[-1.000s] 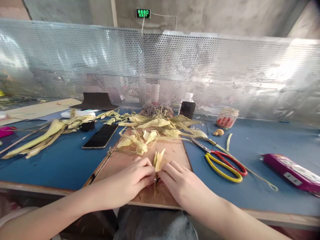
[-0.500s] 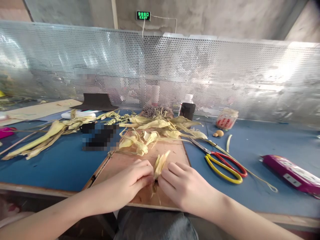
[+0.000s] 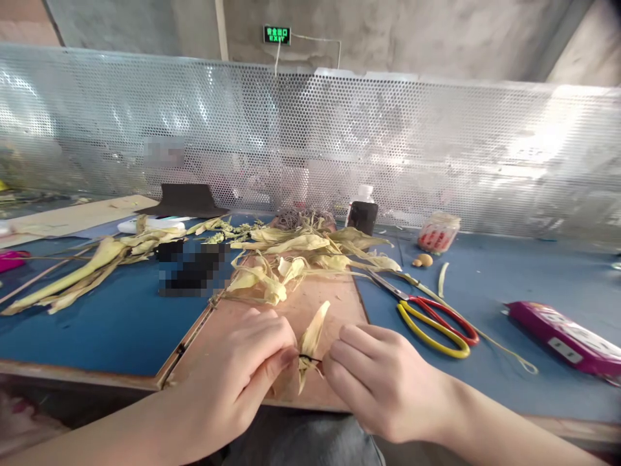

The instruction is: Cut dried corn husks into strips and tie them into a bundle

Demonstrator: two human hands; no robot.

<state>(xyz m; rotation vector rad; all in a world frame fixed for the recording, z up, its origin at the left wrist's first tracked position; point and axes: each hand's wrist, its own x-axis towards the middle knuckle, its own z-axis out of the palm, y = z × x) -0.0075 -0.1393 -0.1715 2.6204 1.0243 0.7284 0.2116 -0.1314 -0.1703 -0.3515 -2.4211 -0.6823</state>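
Note:
A small piece of dried corn husk [image 3: 313,331] stands between my hands, its pointed tip up. Around its lower part runs a thin black thread [image 3: 308,357], stretched sideways toward both hands. My left hand [image 3: 259,356] is closed, thumb and forefinger pinched at the thread's left side, close against the husk. On the other side, my right hand [image 3: 376,372] is curled closed where the thread's right end disappears into its fingers. Beneath them lies a wooden board [image 3: 252,310], with a heap of dry corn husks [image 3: 291,259] at its far part.
Scissors with red and yellow handles [image 3: 436,323] lie right of the board. Farther right is a purple device [image 3: 565,336]. A glass jar [image 3: 438,233] and a bottle [image 3: 363,213] stand near the perforated metal screen [image 3: 388,129]. Long husks [image 3: 87,272] lie at left.
My hands have moved apart and slightly down, my right hand shifting rightward. The black thread around the husk now shows pulled taut, and more of the husk's lower end is visible.

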